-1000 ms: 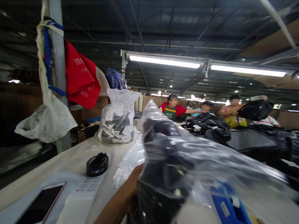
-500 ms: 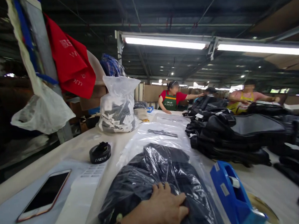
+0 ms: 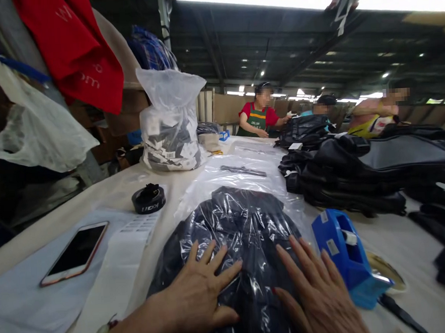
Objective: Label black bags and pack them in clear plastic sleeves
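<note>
A dark backpack in a clear plastic bag (image 3: 248,225) lies flat on the table in front of me. My left hand (image 3: 199,287) rests on its left part, palm down with the fingers spread. On the right part lies my right hand (image 3: 314,286), its fingers stretched out over the shiny plastic. Neither hand grips anything. Just right of my right hand stands a blue tape dispenser (image 3: 346,249). Beyond the wrapped backpack, clear plastic bags (image 3: 208,184) lie flat with a dark strip on top.
At left are a phone (image 3: 76,253), a paper strip (image 3: 119,256) and a roll of black tape (image 3: 148,198). Behind them stands a clear sack of labels (image 3: 170,134). Black bags (image 3: 357,174) are piled at right. Co-workers (image 3: 259,115) stand at the far end.
My right hand has come into view and lies on the plastic. My left hand has shifted left with its fingers spread wider. The view has tilted down.
</note>
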Tool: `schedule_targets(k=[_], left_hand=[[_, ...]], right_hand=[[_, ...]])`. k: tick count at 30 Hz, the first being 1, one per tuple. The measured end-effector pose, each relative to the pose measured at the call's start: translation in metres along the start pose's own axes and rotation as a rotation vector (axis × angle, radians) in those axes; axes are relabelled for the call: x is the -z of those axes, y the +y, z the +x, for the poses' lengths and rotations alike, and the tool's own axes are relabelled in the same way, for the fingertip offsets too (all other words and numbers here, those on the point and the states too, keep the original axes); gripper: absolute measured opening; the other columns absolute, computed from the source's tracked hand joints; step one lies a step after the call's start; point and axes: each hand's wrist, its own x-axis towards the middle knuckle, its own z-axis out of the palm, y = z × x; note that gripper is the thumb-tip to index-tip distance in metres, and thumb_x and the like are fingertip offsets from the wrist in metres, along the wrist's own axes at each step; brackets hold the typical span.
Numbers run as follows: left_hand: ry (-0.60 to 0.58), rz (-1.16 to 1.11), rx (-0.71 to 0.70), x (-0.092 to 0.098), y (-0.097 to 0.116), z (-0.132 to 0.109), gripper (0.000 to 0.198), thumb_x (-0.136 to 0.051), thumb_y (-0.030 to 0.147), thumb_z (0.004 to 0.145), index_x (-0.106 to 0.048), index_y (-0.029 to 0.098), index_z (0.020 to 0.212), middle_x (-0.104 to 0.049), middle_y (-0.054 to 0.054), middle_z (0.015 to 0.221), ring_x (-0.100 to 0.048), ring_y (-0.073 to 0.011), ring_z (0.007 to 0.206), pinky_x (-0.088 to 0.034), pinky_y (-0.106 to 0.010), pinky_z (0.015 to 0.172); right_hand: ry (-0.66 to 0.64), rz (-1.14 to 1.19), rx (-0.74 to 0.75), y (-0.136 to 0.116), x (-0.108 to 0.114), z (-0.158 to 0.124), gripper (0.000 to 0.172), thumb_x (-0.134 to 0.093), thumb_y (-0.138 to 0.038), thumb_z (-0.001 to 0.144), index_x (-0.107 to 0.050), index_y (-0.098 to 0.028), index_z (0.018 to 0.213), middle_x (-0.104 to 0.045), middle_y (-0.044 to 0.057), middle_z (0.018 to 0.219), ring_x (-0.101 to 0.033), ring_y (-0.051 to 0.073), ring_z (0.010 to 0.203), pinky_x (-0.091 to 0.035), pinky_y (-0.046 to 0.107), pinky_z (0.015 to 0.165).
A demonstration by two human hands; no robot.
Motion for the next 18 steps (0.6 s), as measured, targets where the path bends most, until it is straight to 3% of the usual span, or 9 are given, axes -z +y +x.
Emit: schedule_targets(k=[3,6,9,13,16,18], left_hand=[[0.077,-0.012,0.022,-0.017,0.003,-0.001,0.078,-0.06,0.058,0.078,-0.023,0.033,0.142,-0.011,-0.016,0.149,-0.001,-0.0406,0.136,0.001,-0.071,0.102],[0.128,-0.011,0.014,-0.027,0.003,-0.002,0.081,-0.064,0.056,0.076,-0.024,0.033,0.143,-0.011,-0.017,0.149,-0.001,-0.0412,0.136,0.001,-0.071,0.102],[0.15,-0.003,0.009,-0.031,0.001,-0.003,0.078,-0.059,0.06,0.078,-0.025,0.03,0.143,-0.012,-0.018,0.149,-0.002,-0.0415,0.137,0.001,-0.07,0.103],[0.239,-0.022,-0.033,-0.036,0.0,-0.004,0.075,-0.047,0.067,0.081,-0.026,0.03,0.143,-0.013,-0.018,0.149,-0.002,-0.0408,0.137,0.003,-0.07,0.102],[0.262,-0.046,-0.024,-0.038,0.0,-0.007,0.079,-0.044,0.071,0.08,-0.025,0.027,0.143,-0.013,-0.019,0.149,-0.002,-0.0416,0.137,0.004,-0.071,0.102],[0.272,-0.073,-0.011,-0.038,0.001,-0.008,0.087,-0.044,0.073,0.078,-0.022,0.022,0.145,-0.013,-0.019,0.149,-0.001,-0.0415,0.137,0.006,-0.071,0.101]], right_hand=[[-0.021,-0.243,0.024,0.021,-0.051,-0.012,0.052,-0.04,-0.049,0.09,-0.042,-0.024,0.136,-0.038,0.011,0.143,-0.039,0.031,0.128,-0.031,0.058,0.102],[-0.018,-0.268,0.014,0.021,-0.072,-0.025,0.05,-0.035,-0.05,0.091,-0.044,-0.026,0.135,-0.035,0.008,0.145,-0.034,0.03,0.132,-0.025,0.057,0.105],[-0.08,-0.22,-0.007,0.02,-0.061,-0.026,0.052,-0.03,-0.053,0.092,-0.046,-0.026,0.133,-0.038,0.008,0.143,-0.035,0.03,0.131,-0.027,0.058,0.104],[-0.215,-0.174,0.007,0.022,-0.034,0.0,0.055,-0.028,-0.06,0.09,-0.056,-0.027,0.124,-0.054,0.009,0.129,-0.047,0.032,0.121,-0.035,0.06,0.097],[-0.048,-0.173,0.044,0.012,-0.03,0.025,0.054,-0.027,-0.054,0.091,-0.051,-0.023,0.129,-0.051,0.011,0.132,-0.045,0.031,0.123,-0.033,0.06,0.1],[0.054,-0.164,0.171,0.006,-0.041,0.033,0.046,-0.029,-0.046,0.093,-0.051,-0.027,0.129,-0.049,0.01,0.135,-0.044,0.033,0.124,-0.033,0.062,0.097]])
